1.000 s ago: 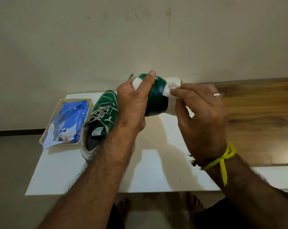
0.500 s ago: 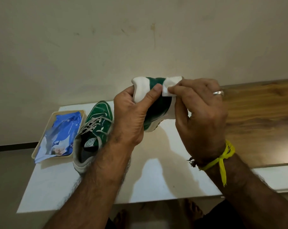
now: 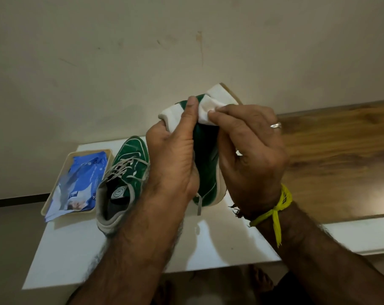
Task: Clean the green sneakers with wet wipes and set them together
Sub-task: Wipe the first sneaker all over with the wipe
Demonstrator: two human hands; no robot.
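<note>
Pinching a folded white wet wipe (image 3: 205,112) between thumb and fingertips, my right hand (image 3: 251,155) presses it onto the raised green sneaker (image 3: 205,164) near the white toe end. My left hand (image 3: 173,159) is closed around that same shoe from the other side, thumb laid up along the green upper, its tip touching the wipe, fingers curled behind the white rubber. I hold the sneaker tilted with its toe up and away from me, clear of the surface, a grey lace end dangling below my left palm. A ring sits on one right finger and a yellow thread (image 3: 277,213) is tied around that wrist. Just to the left, partly behind my left forearm, the second green sneaker (image 3: 125,170) rests upright on the white board (image 3: 208,249). Beside it, further left, a blue wipes pack (image 3: 81,181) lies in a beige tray (image 3: 47,208). Wooden tabletop (image 3: 340,155) stretches to the right.
</note>
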